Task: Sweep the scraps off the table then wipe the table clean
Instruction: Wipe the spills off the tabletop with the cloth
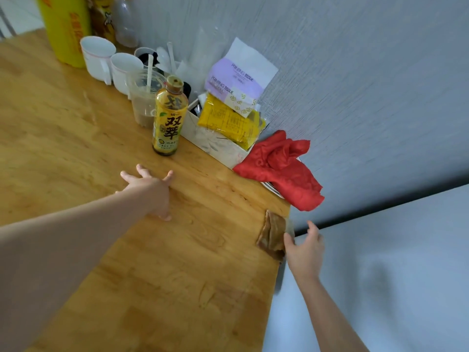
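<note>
A brown crumpled scrap wrapper point(272, 236) lies on the right edge of the wooden table point(76, 153), partly overhanging it. My right hand point(305, 247) is just off that edge, fingers apart, its thumb touching the wrapper's outer side. My left hand point(152, 190) rests flat on the tabletop with fingers spread, holding nothing, a short way in front of a yellow tea bottle point(168, 118). A red cloth point(284, 168) lies bunched near the wall at the table's far right corner, draped over a metal dish.
Along the wall stand a white box point(215, 143) of yellow packets and tissue packs point(238, 80), a plastic cup point(144, 97) with a straw, two white mugs point(97, 55), and a big yellow container point(66, 26). Pale floor lies right of the table.
</note>
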Demonstrator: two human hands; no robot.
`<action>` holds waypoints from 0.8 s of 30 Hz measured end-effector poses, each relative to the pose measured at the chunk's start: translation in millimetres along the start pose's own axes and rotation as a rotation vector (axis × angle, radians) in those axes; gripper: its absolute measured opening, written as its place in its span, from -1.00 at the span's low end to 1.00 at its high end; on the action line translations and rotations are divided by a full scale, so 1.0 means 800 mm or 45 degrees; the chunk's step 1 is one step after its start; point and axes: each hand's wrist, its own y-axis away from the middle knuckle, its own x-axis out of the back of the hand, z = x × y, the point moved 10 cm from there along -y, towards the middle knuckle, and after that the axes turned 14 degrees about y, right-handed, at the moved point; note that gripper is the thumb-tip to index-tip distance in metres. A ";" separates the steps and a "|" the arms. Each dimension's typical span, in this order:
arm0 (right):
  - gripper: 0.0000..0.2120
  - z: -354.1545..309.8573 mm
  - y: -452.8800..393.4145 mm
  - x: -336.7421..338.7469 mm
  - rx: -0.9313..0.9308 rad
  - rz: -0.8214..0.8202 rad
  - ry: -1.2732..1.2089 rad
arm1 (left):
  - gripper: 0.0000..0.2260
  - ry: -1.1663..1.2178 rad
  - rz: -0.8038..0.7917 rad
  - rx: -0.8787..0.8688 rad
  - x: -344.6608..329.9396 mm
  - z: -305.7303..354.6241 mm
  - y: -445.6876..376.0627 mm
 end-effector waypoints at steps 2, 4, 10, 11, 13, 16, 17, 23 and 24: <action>-0.56 -0.027 0.010 -0.010 0.212 0.041 0.079 | 0.12 0.009 0.001 -0.001 -0.001 -0.001 -0.002; -0.64 -0.044 0.015 -0.036 0.213 -0.071 0.176 | 0.12 0.009 -0.002 -0.001 -0.002 -0.002 -0.004; -0.67 -0.235 0.106 -0.083 0.940 -0.050 0.213 | 0.09 0.012 -0.008 -0.007 -0.001 0.000 -0.002; -0.66 -0.257 0.128 -0.092 1.199 -0.113 0.249 | 0.09 0.009 -0.008 -0.016 -0.001 0.001 -0.001; -0.60 -0.245 0.103 -0.085 1.276 -0.150 0.232 | 0.09 0.002 -0.006 -0.027 0.001 0.002 0.001; -0.55 -0.130 -0.012 -0.055 0.360 -0.111 0.267 | 0.08 0.005 -0.016 -0.016 -0.001 0.002 0.004; -0.56 -0.109 -0.019 -0.055 0.119 -0.147 0.316 | 0.08 0.005 -0.020 -0.015 -0.001 0.002 0.005; -0.35 -0.250 0.049 -0.127 0.722 -0.294 0.364 | 0.06 0.059 -0.032 -0.027 -0.001 0.002 0.006; -0.37 -0.252 0.048 -0.126 0.842 -0.357 0.369 | 0.06 0.054 -0.033 -0.026 -0.001 0.002 0.006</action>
